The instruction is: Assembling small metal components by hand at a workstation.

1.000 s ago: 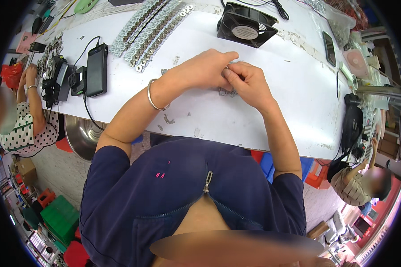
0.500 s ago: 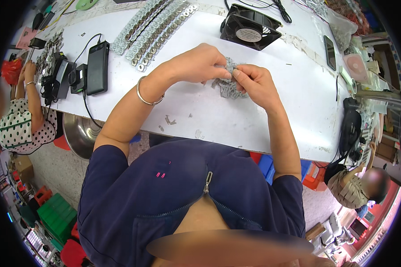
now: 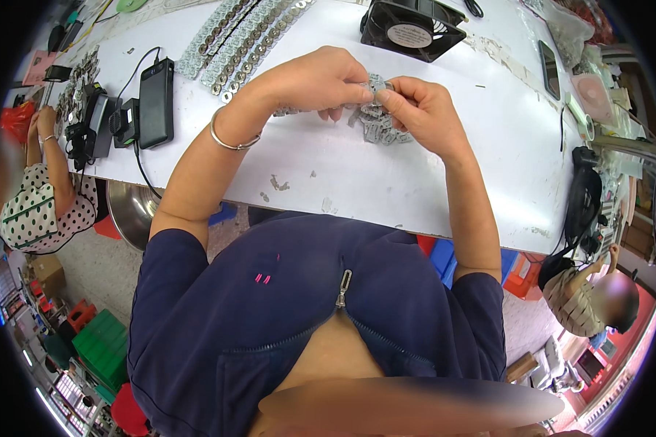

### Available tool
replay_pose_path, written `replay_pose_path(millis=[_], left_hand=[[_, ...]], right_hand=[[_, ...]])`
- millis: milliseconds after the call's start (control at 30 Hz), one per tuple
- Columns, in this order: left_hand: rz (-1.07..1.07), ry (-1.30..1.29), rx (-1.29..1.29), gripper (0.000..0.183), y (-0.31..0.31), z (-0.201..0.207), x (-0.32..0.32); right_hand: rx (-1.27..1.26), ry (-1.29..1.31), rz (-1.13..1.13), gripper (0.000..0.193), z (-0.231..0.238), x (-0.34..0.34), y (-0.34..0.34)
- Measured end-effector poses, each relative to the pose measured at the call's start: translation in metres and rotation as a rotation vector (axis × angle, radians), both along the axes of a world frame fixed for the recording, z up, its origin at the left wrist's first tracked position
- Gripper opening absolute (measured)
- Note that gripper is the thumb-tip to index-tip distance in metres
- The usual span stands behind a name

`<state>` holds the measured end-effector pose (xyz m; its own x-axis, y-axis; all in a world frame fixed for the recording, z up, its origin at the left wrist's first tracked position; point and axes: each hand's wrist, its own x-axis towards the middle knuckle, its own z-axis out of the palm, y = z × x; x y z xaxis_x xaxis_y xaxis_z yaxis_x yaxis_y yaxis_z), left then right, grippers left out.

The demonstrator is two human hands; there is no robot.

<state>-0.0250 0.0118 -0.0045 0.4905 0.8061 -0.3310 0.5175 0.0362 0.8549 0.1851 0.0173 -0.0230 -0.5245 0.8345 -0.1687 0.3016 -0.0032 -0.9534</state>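
Near the middle of the white surface [image 3: 521,175], well in from its near edge, the right hand [image 3: 431,116] has its grip closed on a bunch of small grey metal pieces [image 3: 377,131]. The left hand [image 3: 324,81] meets it; I cannot tell whether its grip holds any. A black axial fan [image 3: 412,33] stands toward the far edge.

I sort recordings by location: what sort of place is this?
Probably a workshop: rows of silvery parts on a white table, a person at the left and another person at the right.

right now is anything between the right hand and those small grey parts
Nothing visible: the right hand is right at the grey parts, and the black fan stands beyond them, out of the way.
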Motion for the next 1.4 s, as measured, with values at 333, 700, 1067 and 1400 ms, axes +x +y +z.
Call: replay_pose_path(millis=[333,700,1067,1400], left_hand=[[-0.067,-0.232,0.036,0.019,-0.002,-0.003,-0.015],[0.175,0.225,1.112,0.026,-0.006,-0.051,0.004],[0.162,0.219,1.226,0.023,0.004,-0.057,0.002],[0.286,0.301,1.205,0.022,0.011,-0.060,0.004]], right_hand=[[-0.328,0.317,0.095,0.021,-0.007,0.002,0.014],[-0.103,0.028,-0.103,0.019,-0.008,-0.008,0.016],[-0.041,-0.007,-0.146,0.022,-0.016,-0.014,0.025],[0.156,-0.059,-0.216,0.024,-0.022,-0.025,0.035]])
